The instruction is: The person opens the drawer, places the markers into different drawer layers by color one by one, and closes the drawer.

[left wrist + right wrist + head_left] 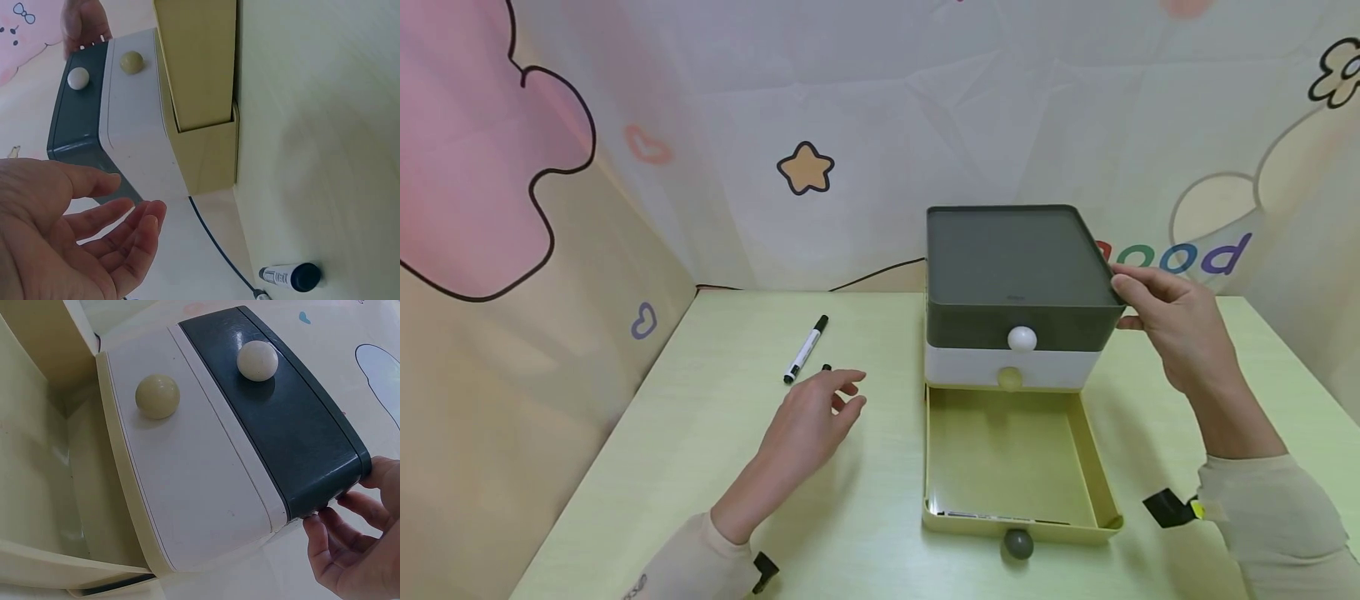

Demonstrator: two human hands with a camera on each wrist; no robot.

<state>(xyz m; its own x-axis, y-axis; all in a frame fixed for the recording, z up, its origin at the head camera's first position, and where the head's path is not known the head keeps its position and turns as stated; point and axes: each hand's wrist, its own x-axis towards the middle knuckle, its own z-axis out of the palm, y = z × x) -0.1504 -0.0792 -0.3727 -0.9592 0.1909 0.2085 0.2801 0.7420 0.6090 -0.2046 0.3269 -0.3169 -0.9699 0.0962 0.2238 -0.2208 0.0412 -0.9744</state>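
A small drawer box (1015, 258) has a dark grey top, a white middle tier and a yellow bottom drawer (1097, 467) pulled out toward me. My right hand (1176, 321) holds the box by its top right edge, thumb on the rim and fingers against the side. To the left of the box, my left hand (808, 421) hovers over the table with relaxed, slightly bent fingers and nothing in them. A white marker (806, 350) with black ends lies just beyond it. Another black tip (827, 367) pokes out behind the left hand, the rest hidden.
Inside the drawer's front wall lies a thin white-and-black strip (1000, 517). A grey knob (1018, 544) sticks out at the drawer's front. Behind the table (700, 467) hangs a printed cloth (865, 108), and a dark cord (880, 273) runs along its base.
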